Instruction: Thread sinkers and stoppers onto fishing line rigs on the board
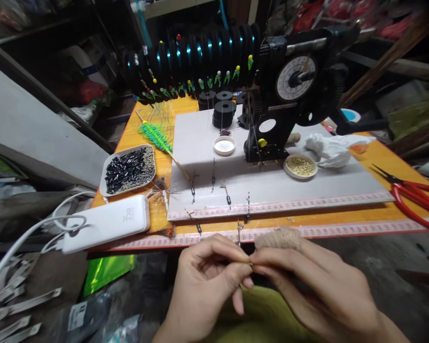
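Low in the head view, my left hand (210,286) and my right hand (321,276) meet fingertip to fingertip. Both are closed in a pinch on something tiny, mostly hidden by the fingertips. A beige woven wrap (279,238) sits around a finger of my right hand. Just beyond the fingers, several small dark swivels (228,199) with thin wire-like ends lie at the board's front edge and hang along it. A shallow dish of small gold-coloured pieces (300,166) stands further back on the right.
A black machine with a dial (296,78) carries a row of dark spools (193,57). On the table are a tray of dark metal parts (128,169), a white power bank (107,224), red-handled pliers (414,195), a white dish (224,146) and crumpled tissue (334,148).
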